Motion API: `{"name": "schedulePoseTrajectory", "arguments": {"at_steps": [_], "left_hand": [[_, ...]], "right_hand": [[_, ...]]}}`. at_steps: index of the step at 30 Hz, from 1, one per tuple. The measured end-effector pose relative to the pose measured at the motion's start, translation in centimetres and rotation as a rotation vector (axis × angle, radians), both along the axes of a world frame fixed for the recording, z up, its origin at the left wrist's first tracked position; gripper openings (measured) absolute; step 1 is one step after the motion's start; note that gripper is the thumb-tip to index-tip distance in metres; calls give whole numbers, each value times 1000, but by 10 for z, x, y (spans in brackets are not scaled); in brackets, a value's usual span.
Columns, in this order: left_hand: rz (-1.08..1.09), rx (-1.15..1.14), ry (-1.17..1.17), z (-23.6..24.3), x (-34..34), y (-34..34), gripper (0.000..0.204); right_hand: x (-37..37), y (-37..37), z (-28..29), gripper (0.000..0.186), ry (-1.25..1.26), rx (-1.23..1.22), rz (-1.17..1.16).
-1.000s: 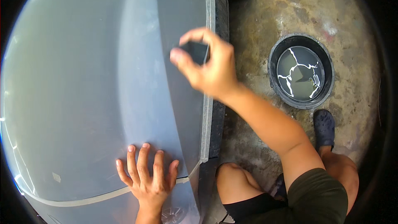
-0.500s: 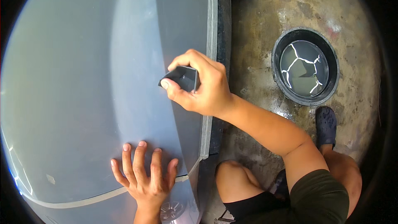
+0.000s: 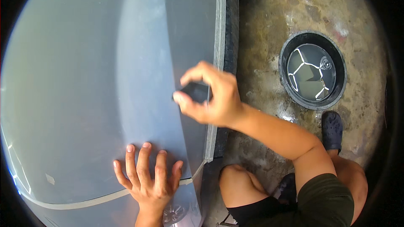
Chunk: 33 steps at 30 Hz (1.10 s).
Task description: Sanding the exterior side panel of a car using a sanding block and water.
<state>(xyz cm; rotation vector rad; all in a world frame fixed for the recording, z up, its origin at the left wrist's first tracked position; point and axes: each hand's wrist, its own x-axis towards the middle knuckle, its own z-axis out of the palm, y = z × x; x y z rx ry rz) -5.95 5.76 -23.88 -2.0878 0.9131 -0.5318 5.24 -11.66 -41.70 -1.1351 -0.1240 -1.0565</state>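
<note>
A large, smooth grey car body panel (image 3: 84, 101) fills the left side. My right hand (image 3: 219, 96) is closed around a folded piece of black sandpaper (image 3: 196, 91), thumb and fingers on either side of it. The sandpaper is against the panel near its right edge; its underside is hidden. Closer to me, my left hand (image 3: 149, 178) lies on the panel with fingers spread, holding nothing. Pale masking tape (image 3: 219, 29) runs along the panel's right edge, and another tape strip (image 3: 84, 203) curves across beside my left hand.
On the wet concrete floor (image 3: 269, 59) to the right stands a round black tub (image 3: 284, 82) with water in it, white reflections on its surface. My foot in a dark clog (image 3: 332, 128) is just nearer than the tub. My bent knee (image 3: 240, 185) is beside the car.
My right hand has moved toward me and slightly right with the sandpaper. My left hand has stayed in place. A ring of ripples now shows in the tub's water. The view has shifted slightly.
</note>
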Motion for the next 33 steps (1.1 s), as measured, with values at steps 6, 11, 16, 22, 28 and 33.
{"name": "schedulePoseTrajectory", "arguments": {"at_steps": [6,11,16,22,28,33], "left_hand": [[-12,13,20,1,-1,-1,41],[-3,7,30,3,-3,2,41],[-11,8,28,0,-1,2,41],[-8,0,23,2,-1,2,40],[20,0,29,4,-5,2,41],[11,215,19,-1,-1,-3,53]], "right_hand": [[-27,14,-12,26,31,-75,126],[2,-1,4,26,20,94,35],[-19,11,-4,24,24,-29,66],[-29,19,-7,24,46,-58,158],[39,-15,11,26,74,152,-67],[31,-36,-5,25,73,242,-65]]}}
